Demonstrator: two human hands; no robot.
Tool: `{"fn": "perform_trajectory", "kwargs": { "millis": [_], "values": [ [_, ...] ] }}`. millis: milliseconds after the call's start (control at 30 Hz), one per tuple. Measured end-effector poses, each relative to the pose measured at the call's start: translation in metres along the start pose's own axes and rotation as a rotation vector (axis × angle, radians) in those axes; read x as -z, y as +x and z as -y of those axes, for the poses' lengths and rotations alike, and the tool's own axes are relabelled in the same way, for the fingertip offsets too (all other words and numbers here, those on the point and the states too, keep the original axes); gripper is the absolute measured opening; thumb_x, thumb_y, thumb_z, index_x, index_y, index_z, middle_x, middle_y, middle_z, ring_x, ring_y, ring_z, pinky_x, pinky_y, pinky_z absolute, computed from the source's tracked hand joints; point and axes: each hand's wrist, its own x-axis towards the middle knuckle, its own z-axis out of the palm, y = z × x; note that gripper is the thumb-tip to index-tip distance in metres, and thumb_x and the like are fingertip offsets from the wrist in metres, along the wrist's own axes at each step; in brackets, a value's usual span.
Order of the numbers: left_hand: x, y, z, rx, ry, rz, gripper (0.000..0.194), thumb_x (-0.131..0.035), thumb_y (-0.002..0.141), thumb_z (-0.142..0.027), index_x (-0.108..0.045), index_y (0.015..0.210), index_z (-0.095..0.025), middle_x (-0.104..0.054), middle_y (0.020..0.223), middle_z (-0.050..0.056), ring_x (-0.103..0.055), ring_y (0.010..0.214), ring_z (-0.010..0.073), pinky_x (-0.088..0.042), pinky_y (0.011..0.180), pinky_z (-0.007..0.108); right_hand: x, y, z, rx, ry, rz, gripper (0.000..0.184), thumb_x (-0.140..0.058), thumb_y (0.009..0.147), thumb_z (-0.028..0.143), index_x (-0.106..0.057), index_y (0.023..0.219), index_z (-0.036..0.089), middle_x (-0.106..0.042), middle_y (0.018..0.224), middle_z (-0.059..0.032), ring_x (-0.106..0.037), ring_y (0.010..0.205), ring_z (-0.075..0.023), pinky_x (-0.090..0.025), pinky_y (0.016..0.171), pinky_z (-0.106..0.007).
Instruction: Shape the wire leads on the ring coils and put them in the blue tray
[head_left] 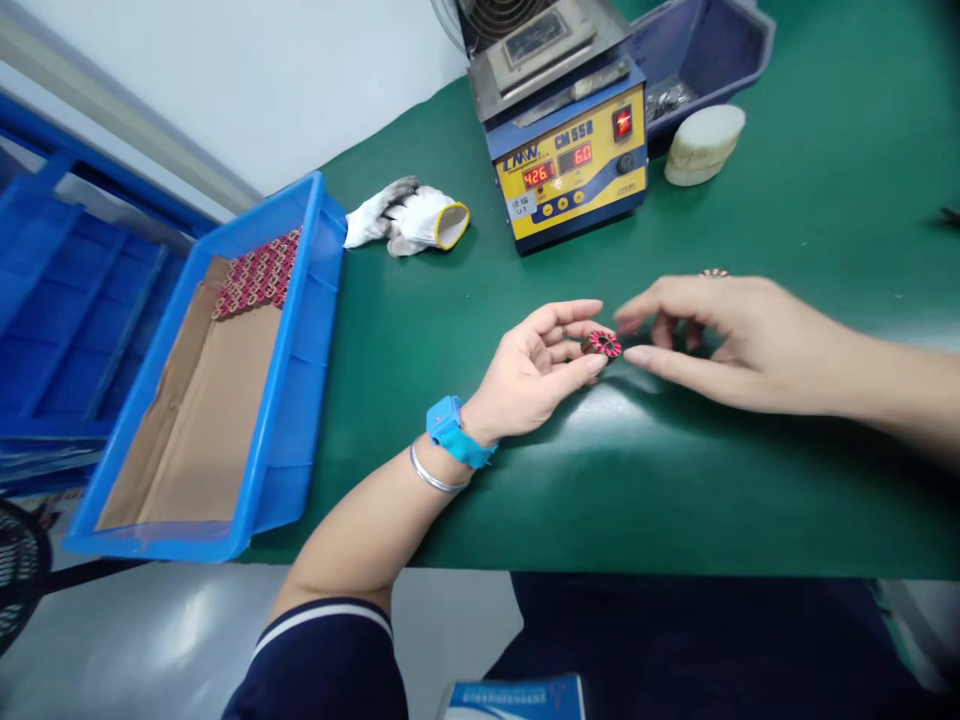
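Note:
My left hand (pixel 534 368) lies palm up on the green table mat (pixel 675 480), its fingertips pinching a small round red-and-black wound coil (pixel 603 344). It wears a blue wrist strap and a silver bangle. My right hand (pixel 716 338) reaches in from the right, fingers curled close to the same coil, thumb stretched toward it. Whether the right fingers touch the coil I cannot tell. Another small coil (pixel 714 272) peeks out just behind my right hand.
A blue bin (pixel 300 330) lined with cardboard holds several red coils in its far corner. A yellow-and-blue solder pot unit (pixel 570 150) with red digits stands at the back. A white glove (pixel 409 215), a pale sponge block (pixel 703 145) and a dark blue tray (pixel 705 50) lie nearby.

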Motion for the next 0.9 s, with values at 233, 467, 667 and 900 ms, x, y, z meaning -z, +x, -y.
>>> {"fn": "perform_trajectory", "kwargs": {
  "millis": [233, 467, 667, 900],
  "values": [
    [-0.002, 0.001, 0.008, -0.151, 0.239, -0.105, 0.052, -0.082, 0.082, -0.025, -0.057, 0.126, -0.02, -0.069, 0.11, 0.007, -0.069, 0.094, 0.0136, -0.058, 0.072, 0.021, 0.004, -0.001, 0.007, -0.184, 0.232, -0.253, 0.036, -0.072, 0.094, 0.052, -0.067, 0.076, 0.022, -0.065, 0.062, -0.0021, -0.056, 0.053, -0.013, -0.042, 0.051, -0.029],
    [-0.004, 0.0, 0.015, -0.407, 0.521, -0.211, 0.053, -0.079, 0.081, -0.024, -0.056, 0.129, -0.02, -0.066, 0.108, 0.005, -0.067, 0.094, 0.0137, -0.056, 0.068, 0.02, -0.017, -0.003, 0.013, -0.163, 0.328, 0.054, 0.039, -0.073, 0.091, 0.053, -0.072, 0.075, 0.018, -0.06, 0.054, 0.0014, -0.051, 0.045, -0.0108, -0.04, 0.043, -0.025],
    [-0.005, -0.004, 0.013, -0.503, 0.74, -0.138, 0.05, -0.068, 0.086, -0.017, -0.056, 0.134, -0.021, -0.066, 0.11, 0.006, -0.064, 0.096, 0.0161, -0.055, 0.072, 0.025, -0.011, 0.0, 0.004, -0.171, 0.24, -0.292, 0.033, -0.068, 0.097, 0.042, -0.07, 0.073, 0.02, -0.068, 0.06, -0.0013, -0.057, 0.048, -0.0122, -0.042, 0.048, -0.028],
    [-0.005, -0.004, 0.014, -0.536, 0.803, -0.096, 0.052, -0.065, 0.087, -0.018, -0.053, 0.138, -0.021, -0.065, 0.108, 0.006, -0.064, 0.097, 0.0169, -0.056, 0.075, 0.026, -0.019, -0.004, 0.006, 0.329, -0.252, -0.279, 0.004, -0.068, 0.097, 0.024, -0.066, 0.094, 0.023, -0.071, 0.092, -0.0055, -0.063, 0.079, -0.0208, -0.046, 0.072, -0.039]
  ]
}}
